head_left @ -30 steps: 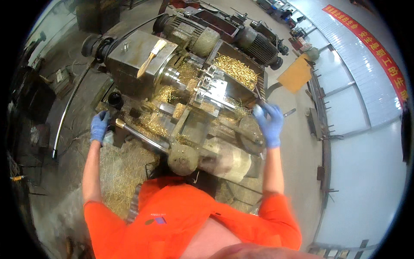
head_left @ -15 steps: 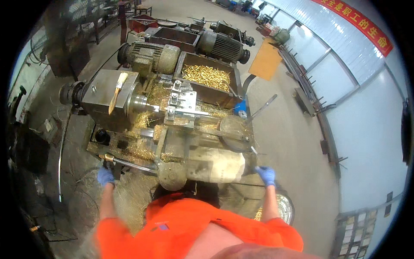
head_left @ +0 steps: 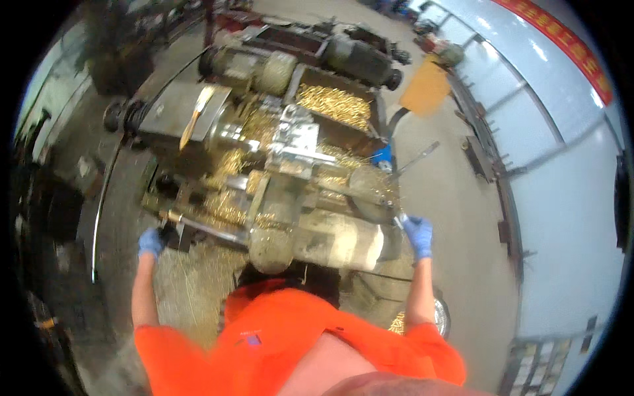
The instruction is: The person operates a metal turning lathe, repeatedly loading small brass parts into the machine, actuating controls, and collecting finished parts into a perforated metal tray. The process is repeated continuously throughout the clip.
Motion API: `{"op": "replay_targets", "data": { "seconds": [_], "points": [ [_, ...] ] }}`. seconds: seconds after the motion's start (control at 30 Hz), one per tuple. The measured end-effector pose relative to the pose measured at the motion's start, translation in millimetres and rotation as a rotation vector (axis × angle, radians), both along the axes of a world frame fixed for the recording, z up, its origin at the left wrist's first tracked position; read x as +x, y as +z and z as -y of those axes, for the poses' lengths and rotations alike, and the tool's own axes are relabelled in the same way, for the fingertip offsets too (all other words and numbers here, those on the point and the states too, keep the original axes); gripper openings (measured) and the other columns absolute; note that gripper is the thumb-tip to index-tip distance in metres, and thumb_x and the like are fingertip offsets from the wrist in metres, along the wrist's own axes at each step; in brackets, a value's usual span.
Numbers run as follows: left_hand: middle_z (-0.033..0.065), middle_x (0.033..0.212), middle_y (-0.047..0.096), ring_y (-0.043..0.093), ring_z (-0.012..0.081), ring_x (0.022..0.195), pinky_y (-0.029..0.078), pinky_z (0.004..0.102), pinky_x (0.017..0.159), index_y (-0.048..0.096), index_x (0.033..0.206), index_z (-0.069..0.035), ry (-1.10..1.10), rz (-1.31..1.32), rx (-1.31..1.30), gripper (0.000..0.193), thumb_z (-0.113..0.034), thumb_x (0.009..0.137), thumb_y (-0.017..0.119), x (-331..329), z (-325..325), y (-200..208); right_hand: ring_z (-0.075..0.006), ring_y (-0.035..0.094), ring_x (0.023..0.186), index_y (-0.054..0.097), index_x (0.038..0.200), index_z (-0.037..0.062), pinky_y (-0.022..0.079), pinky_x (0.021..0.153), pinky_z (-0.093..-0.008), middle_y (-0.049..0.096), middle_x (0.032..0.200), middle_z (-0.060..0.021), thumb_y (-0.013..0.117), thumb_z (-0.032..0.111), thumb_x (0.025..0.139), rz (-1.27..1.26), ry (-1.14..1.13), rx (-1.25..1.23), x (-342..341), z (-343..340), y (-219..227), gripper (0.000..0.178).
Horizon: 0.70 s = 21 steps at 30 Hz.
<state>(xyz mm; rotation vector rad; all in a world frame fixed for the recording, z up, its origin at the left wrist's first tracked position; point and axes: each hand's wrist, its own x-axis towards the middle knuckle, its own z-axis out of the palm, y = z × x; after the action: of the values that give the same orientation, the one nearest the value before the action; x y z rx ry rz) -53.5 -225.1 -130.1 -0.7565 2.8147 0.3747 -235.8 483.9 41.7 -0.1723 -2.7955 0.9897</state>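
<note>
A small lathe-like machine (head_left: pixel 271 191), strewn with brass chips, stands before me. My left hand (head_left: pixel 152 243), in a blue glove, is closed at a dark block (head_left: pixel 177 236) on the machine's near left corner; what its fingers grip is hidden. My right hand (head_left: pixel 417 236), gloved too, is closed on the pale end of a lever (head_left: pixel 399 222) at the machine's right side. A metal tool slide (head_left: pixel 297 140) faces the spindle chuck (head_left: pixel 231 134). Between my hands lie a metal rod (head_left: pixel 205 228) and a pale cover (head_left: pixel 340 241).
Behind the slide, a metal bin (head_left: pixel 376 135) holds many small brass pieces (head_left: pixel 333 105). A wooden-handled brush (head_left: pixel 195 117) lies on the headstock. Motors (head_left: pixel 360 59) stand farther back. An orange board (head_left: pixel 426 86) is at the far right. A round container (head_left: pixel 441 318) sits beside my right forearm.
My right hand has moved up from beside the cover onto the lever end. The left hand has shifted slightly outward beside the block. The whole view has shifted and blurred.
</note>
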Motion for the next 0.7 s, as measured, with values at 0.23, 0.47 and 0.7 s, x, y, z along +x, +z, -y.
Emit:
{"op": "replay_targets", "data": {
  "seconds": [0.23, 0.47, 0.7],
  "points": [
    [0.0123, 0.093, 0.065, 0.062, 0.0308, 0.084, 0.049, 0.0361, 0.073, 0.062, 0.104, -0.012, 0.278, -0.496, -0.284, 0.028, -0.029, 0.082, 0.058, 55.7, 26.1, 151.1, -0.0073, 0.050, 0.060, 0.066, 0.080, 0.0003, 0.043, 0.057, -0.0248, 0.060, 0.066, -0.0023, 0.071, 0.024, 0.076, -0.182, 0.500, 0.122, -48.0, 166.1, 85.1, 0.024],
    [0.0156, 0.106, 0.060, 0.057, 0.0333, 0.097, 0.046, 0.0394, 0.080, 0.055, 0.116, -0.010, 0.494, -0.150, -0.229, 0.044, -0.026, 0.076, 0.062, 140.5, 90.7, 121.7, -0.0304, 0.060, 0.073, 0.069, 0.078, 0.0073, 0.046, 0.070, -0.0392, 0.061, 0.070, -0.0139, 0.063, 0.043, 0.072, -0.439, 1.004, 0.314, -69.4, 330.6, 99.5, 0.036],
    [0.0214, 0.094, 0.062, 0.059, 0.0375, 0.089, 0.047, 0.0443, 0.074, 0.061, 0.097, -0.005, 0.627, -0.028, -0.310, 0.031, -0.026, 0.073, 0.062, 130.8, 135.5, 131.4, -0.0305, 0.061, 0.082, 0.069, 0.078, 0.0082, 0.046, 0.079, -0.0389, 0.065, 0.078, -0.0155, 0.055, 0.047, 0.072, -0.081, 1.217, 0.678, -92.0, 420.7, 77.6, 0.042]
  ]
}}
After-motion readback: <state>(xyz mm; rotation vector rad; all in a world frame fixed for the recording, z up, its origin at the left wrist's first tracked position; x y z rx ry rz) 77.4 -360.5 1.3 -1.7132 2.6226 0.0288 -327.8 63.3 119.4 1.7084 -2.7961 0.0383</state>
